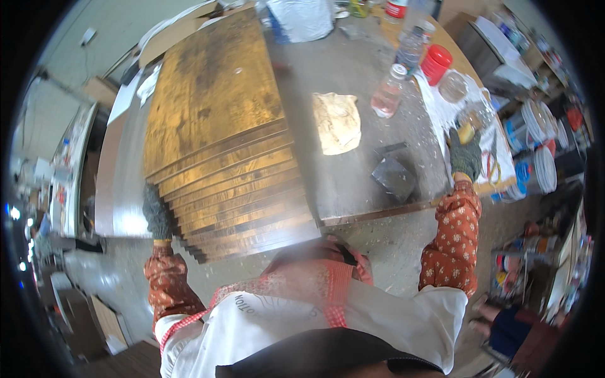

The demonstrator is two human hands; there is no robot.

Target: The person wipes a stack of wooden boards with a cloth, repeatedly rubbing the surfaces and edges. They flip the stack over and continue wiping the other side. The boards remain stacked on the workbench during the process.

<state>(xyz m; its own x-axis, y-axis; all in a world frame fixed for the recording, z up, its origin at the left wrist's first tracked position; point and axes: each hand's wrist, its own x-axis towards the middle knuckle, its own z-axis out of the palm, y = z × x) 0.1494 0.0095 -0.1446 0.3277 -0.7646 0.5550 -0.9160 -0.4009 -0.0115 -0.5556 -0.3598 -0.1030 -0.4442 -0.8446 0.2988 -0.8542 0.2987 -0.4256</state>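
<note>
A staggered stack of large brass-coloured metal plates (214, 94), dark-smudged on top, covers the left part of the worktable. My left hand (156, 213), in a dark grey knit glove, is against the stack's near left edge; its fingers are mostly hidden. At the table's right side, my gloved right hand (465, 156) is closed around a yellow, sponge-like piece (467, 133). That piece is over a white cloth (441, 104), close to a clear plastic container (477, 116). Pliers-like handles (490, 169) lie beside my right hand.
A stained cream cloth (337, 123) lies mid-table, near a dark flat block (394, 178). Farther right stand a bottle of pink liquid (386, 94), a clear bottle (411, 49) and a red jar (436, 64). White buckets (532, 123) are beyond the table; a seated person (513, 334) is lower right.
</note>
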